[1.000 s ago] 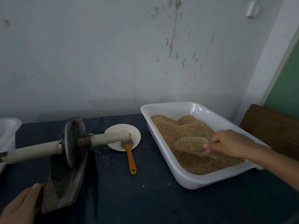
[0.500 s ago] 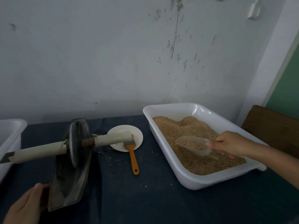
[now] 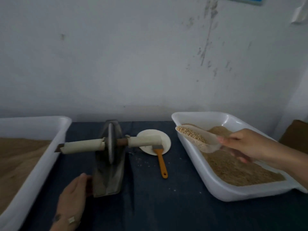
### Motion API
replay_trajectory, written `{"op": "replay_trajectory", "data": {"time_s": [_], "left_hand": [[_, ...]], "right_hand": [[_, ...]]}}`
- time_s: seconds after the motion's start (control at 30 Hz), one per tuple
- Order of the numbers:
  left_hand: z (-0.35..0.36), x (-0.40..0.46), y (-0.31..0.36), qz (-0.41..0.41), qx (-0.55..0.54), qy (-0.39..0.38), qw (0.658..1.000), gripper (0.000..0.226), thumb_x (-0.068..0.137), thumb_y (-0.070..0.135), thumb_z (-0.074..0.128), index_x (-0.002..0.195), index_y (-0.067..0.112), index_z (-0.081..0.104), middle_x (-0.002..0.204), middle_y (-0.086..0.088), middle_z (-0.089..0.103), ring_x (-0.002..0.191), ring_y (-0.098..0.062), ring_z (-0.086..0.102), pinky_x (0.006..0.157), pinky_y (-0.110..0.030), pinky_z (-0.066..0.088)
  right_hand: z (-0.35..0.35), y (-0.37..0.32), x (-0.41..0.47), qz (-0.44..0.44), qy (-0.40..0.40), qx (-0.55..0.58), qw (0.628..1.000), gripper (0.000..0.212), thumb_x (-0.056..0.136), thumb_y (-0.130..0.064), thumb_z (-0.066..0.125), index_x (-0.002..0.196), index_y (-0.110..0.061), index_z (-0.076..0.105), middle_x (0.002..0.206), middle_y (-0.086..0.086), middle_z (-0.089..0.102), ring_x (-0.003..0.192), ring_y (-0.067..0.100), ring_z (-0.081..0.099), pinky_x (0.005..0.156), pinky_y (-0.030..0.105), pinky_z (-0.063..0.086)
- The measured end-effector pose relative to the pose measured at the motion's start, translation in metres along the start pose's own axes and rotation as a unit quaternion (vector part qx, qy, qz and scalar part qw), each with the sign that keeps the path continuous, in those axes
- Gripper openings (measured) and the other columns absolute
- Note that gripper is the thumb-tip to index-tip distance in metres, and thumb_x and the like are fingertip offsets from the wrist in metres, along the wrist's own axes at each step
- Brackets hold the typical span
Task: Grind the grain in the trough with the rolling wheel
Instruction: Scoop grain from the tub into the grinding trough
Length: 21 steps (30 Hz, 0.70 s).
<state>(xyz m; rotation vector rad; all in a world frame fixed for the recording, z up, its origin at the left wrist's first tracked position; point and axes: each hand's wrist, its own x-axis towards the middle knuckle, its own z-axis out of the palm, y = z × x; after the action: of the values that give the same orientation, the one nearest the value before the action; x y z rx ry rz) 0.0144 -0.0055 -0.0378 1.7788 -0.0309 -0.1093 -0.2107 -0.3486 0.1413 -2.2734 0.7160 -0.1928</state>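
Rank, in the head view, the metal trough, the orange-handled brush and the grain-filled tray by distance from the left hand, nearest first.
1. Metal trough: right beside the left hand, whose fingers touch its near left edge.
2. Orange-handled brush: farther right, lying on the dark cloth with its head on the small plate.
3. Grain-filled tray: farthest, at the table's right side.

The left hand (image 3: 73,195) reaches in from the near left edge, back of the hand up, fingers straight and close together, their tips laid against the near left side of the trough (image 3: 108,174). A ring shows on one finger by the near edge. The right hand (image 3: 241,145) comes in from the right, forearm stretching to the right edge, raised above the surface, fingers curled in a grip round the handle of the scoop (image 3: 198,139).
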Motion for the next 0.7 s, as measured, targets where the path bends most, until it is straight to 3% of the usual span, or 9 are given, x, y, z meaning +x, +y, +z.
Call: {"op": "replay_trajectory", "data": {"time_s": [0.07, 0.17, 0.3, 0.47, 0.7], "left_hand": [[-0.001, -0.006, 0.008, 0.004, -0.048, -0.006, 0.999, 0.034, 0.100, 0.032, 0.044, 0.082, 0.021, 0.072, 0.082, 0.001, 0.071, 0.079, -0.017, 0.065, 0.081, -0.034, 0.046], [-0.001, -0.010, 0.014, 0.001, -0.085, 0.000, 0.996, 0.035, 0.101, 0.025, 0.041, 0.089, 0.008, 0.070, 0.083, -0.009, 0.071, 0.079, -0.023, 0.067, 0.070, -0.028, 0.048], [-0.001, -0.013, 0.017, -0.007, -0.111, 0.010, 0.994, 0.034, 0.101, 0.022, 0.041, 0.088, 0.003, 0.066, 0.089, -0.020, 0.069, 0.085, -0.034, 0.065, 0.083, -0.044, 0.052], [-0.003, -0.011, 0.014, -0.012, -0.106, 0.011, 0.994, 0.035, 0.101, 0.027, 0.040, 0.087, 0.010, 0.067, 0.088, -0.011, 0.069, 0.084, -0.025, 0.066, 0.077, -0.035, 0.051], [-0.004, -0.009, 0.011, -0.005, -0.095, 0.009, 0.995, 0.035, 0.101, 0.030, 0.039, 0.086, 0.012, 0.067, 0.085, -0.007, 0.069, 0.082, -0.021, 0.065, 0.070, -0.031, 0.050]], "right_hand": [[0.016, -0.023, 0.003, -0.024, -0.026, -0.012, 0.999, 0.064, 0.077, -0.059, 0.057, 0.073, 0.004, 0.062, 0.050, 0.002, 0.050, 0.041, 0.015, 0.042, 0.042, 0.021, 0.036], [0.047, -0.054, 0.006, -0.057, -0.060, -0.039, 0.996, 0.053, 0.075, -0.064, 0.055, 0.060, -0.014, 0.066, 0.049, -0.002, 0.054, 0.041, 0.013, 0.045, 0.045, 0.022, 0.039], [0.086, -0.080, 0.013, -0.082, -0.119, -0.035, 0.989, 0.053, 0.068, -0.070, 0.053, 0.051, -0.020, 0.060, 0.049, -0.003, 0.051, 0.040, 0.013, 0.043, 0.042, 0.020, 0.036], [0.120, -0.089, 0.026, -0.109, -0.186, -0.072, 0.974, 0.048, 0.080, -0.062, 0.053, 0.047, -0.027, 0.057, 0.051, -0.004, 0.050, 0.039, 0.012, 0.041, 0.043, 0.019, 0.036], [0.123, -0.114, 0.041, -0.131, -0.196, -0.222, 0.946, 0.049, 0.086, -0.060, 0.053, 0.052, -0.024, 0.056, 0.050, -0.005, 0.054, 0.041, 0.009, 0.048, 0.047, 0.017, 0.039]]}}
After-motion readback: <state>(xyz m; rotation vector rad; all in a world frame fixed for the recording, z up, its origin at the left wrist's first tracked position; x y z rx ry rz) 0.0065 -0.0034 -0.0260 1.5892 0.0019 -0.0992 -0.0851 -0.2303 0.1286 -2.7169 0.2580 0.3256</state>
